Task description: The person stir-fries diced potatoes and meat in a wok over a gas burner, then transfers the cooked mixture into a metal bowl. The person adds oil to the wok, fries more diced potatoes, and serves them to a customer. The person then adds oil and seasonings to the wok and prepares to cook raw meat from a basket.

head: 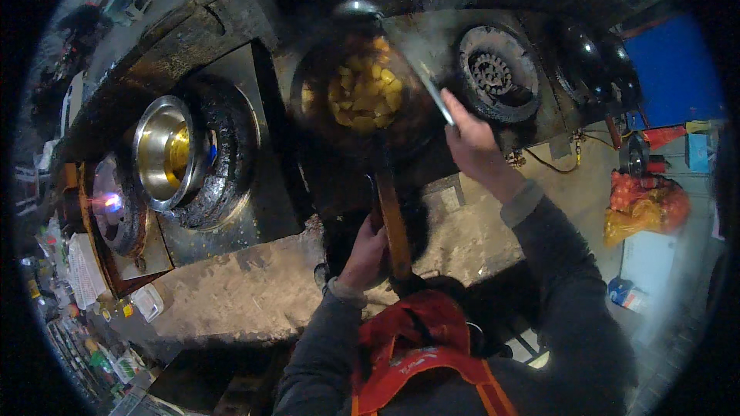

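Note:
A dark wok (315, 121) stands before me, with yellow chunks of food (367, 95) in it. Its brown wooden handle (393, 225) points back toward my body. My right hand (474, 141) grips a metal utensil handle (437, 95) that slants over the wok's right side; the utensil's far end is lost in shadow and steam. Beside the wooden handle, on its left, is my left hand (365, 257). Its fingers are partly hidden behind the handle, so I cannot tell whether they are closed on it.
Left of the wok, a steel pot (165, 153) sits tilted by a burner ring. Farther left, a flame (113, 202) burns at another burner. An unlit burner (498, 75) lies at right, beyond it dark pans (595, 69). A shiny metal bowl-shaped thing (357, 8) is behind the wok.

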The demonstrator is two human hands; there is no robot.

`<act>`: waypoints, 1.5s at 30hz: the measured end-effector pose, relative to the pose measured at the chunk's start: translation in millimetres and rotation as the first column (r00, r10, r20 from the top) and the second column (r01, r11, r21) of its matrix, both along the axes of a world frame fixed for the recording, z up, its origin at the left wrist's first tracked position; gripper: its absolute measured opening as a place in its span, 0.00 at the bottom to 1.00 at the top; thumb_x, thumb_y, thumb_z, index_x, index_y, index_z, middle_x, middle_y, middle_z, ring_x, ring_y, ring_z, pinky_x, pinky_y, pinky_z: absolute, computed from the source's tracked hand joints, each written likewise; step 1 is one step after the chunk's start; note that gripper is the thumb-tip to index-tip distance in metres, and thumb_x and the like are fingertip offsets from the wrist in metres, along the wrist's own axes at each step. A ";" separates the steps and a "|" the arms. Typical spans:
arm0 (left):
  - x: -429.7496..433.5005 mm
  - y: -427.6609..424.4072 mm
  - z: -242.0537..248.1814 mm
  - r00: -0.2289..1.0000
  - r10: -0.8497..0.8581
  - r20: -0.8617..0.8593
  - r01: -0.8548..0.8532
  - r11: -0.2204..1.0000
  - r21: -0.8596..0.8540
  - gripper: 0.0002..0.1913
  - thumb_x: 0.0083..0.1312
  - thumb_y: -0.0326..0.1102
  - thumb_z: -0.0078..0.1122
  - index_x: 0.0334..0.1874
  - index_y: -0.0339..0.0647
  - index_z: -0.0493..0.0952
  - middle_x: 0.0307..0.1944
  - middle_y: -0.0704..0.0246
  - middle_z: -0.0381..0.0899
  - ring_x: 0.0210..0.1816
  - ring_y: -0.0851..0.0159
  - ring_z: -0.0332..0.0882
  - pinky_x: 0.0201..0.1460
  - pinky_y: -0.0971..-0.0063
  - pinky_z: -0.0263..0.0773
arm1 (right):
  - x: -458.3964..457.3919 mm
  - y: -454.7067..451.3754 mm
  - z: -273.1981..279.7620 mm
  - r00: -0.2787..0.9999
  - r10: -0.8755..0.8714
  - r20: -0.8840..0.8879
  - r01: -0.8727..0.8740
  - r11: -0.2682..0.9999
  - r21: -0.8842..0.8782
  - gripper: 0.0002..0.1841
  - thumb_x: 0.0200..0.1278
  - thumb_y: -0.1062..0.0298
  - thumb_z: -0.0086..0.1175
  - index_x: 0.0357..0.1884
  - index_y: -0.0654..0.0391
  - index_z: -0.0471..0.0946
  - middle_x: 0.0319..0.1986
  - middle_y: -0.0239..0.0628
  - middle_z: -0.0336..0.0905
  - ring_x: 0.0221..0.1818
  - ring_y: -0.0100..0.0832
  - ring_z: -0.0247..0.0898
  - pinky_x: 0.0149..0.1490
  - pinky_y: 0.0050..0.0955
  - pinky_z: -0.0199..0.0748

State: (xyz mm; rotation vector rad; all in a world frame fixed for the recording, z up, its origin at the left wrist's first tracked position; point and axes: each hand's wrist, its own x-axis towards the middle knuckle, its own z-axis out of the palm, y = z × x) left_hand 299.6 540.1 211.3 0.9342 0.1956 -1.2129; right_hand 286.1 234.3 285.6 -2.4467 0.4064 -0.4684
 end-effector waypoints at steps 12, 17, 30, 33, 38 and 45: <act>-30.2 -1.9 -132.6 0.983 0.004 -0.185 -0.016 0.998 -0.064 0.28 0.87 0.59 0.40 0.76 0.47 0.71 0.64 0.67 0.82 0.61 0.59 0.82 0.66 0.59 0.78 | -19.6 28.3 -43.4 0.884 -0.047 -0.465 0.044 0.999 -0.018 0.38 0.73 0.76 0.55 0.85 0.56 0.61 0.49 0.61 0.85 0.50 0.62 0.83 0.55 0.57 0.80; -36.0 -13.2 -163.2 0.984 -0.002 -0.177 -0.006 0.999 -0.049 0.28 0.87 0.58 0.41 0.75 0.47 0.72 0.63 0.67 0.83 0.61 0.59 0.83 0.65 0.59 0.79 | -38.3 29.1 -31.2 0.980 -0.111 -0.168 0.146 0.966 0.212 0.35 0.76 0.74 0.53 0.85 0.53 0.62 0.40 0.48 0.84 0.36 0.41 0.81 0.43 0.38 0.79; -35.6 -14.6 -164.2 0.986 0.017 -0.165 -0.017 1.000 0.002 0.26 0.86 0.56 0.45 0.74 0.46 0.73 0.62 0.68 0.83 0.59 0.60 0.83 0.62 0.59 0.79 | -91.6 44.5 -5.6 0.947 -0.183 -0.264 0.287 0.851 0.440 0.33 0.79 0.75 0.52 0.84 0.56 0.65 0.30 0.29 0.73 0.28 0.21 0.65 0.35 0.25 0.70; -34.9 -14.7 -164.4 0.986 0.019 -0.163 -0.018 1.000 0.009 0.26 0.86 0.56 0.46 0.73 0.46 0.73 0.62 0.68 0.83 0.58 0.60 0.83 0.62 0.59 0.80 | -86.2 54.3 -10.4 0.964 -0.164 -0.212 0.226 0.922 0.314 0.32 0.77 0.76 0.56 0.82 0.57 0.68 0.38 0.40 0.81 0.33 0.27 0.71 0.40 0.28 0.75; -35.9 -10.9 -166.7 0.987 0.021 -0.160 -0.018 1.000 0.018 0.25 0.85 0.55 0.47 0.73 0.46 0.73 0.61 0.68 0.83 0.58 0.60 0.84 0.61 0.59 0.80 | -81.3 80.6 -27.1 0.988 -0.085 -0.130 0.118 0.954 0.276 0.32 0.74 0.74 0.60 0.80 0.58 0.70 0.54 0.56 0.86 0.45 0.43 0.86 0.51 0.36 0.82; -33.6 -5.4 -172.0 0.988 0.024 -0.151 -0.019 0.999 0.035 0.24 0.85 0.54 0.49 0.72 0.46 0.74 0.61 0.68 0.83 0.57 0.60 0.84 0.60 0.59 0.80 | -83.8 96.1 -45.9 0.997 -0.034 -0.074 0.048 0.980 0.195 0.35 0.70 0.77 0.58 0.80 0.56 0.69 0.46 0.57 0.83 0.48 0.60 0.81 0.54 0.52 0.80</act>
